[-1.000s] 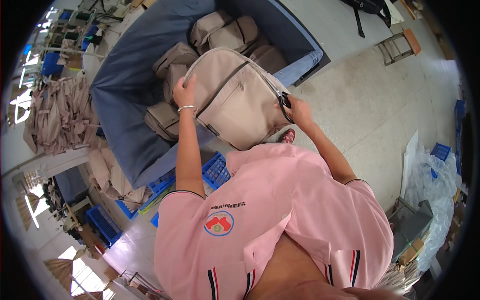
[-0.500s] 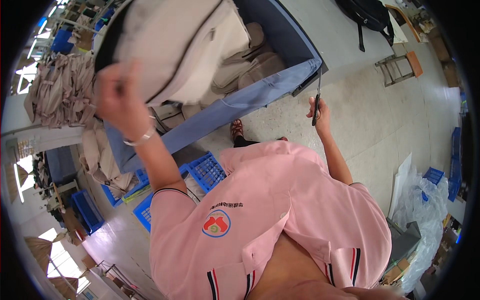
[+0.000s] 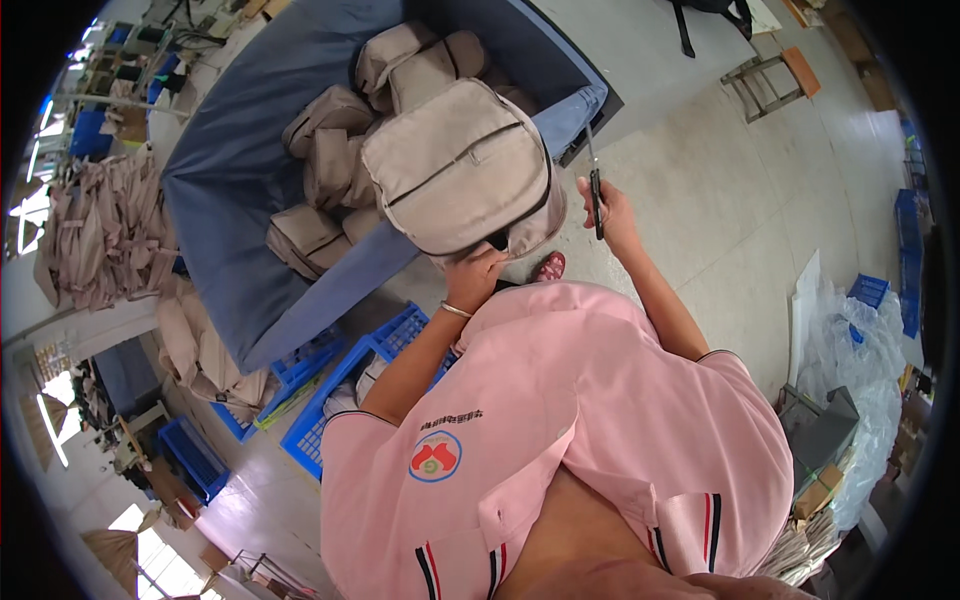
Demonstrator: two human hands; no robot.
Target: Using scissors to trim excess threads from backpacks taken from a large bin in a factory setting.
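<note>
A beige backpack (image 3: 455, 175) with dark zippers hangs over the near right edge of a large blue fabric-lined bin (image 3: 225, 210). My left hand (image 3: 474, 282), a bracelet on its wrist, is closed on the backpack's near end; its fingertips are partly hidden. Off to the right, my right hand (image 3: 614, 215) grips black-handled scissors (image 3: 597, 200), their metal blades pointing away from me near the bin's corner. Inside the bin lie several more beige bags (image 3: 335, 155), heaped at odd angles.
Blue plastic crates (image 3: 305, 440) stand on the floor by my left side. Beige fabric pieces (image 3: 110, 220) are piled at far left. A wooden stool (image 3: 775, 80) stands at upper right, clear plastic sheeting (image 3: 850, 380) at right.
My left hand has brought the backpack from over the bin's left side toward me and to the right, turning it. More bags in the bin now show. The scissors stay in my right hand.
</note>
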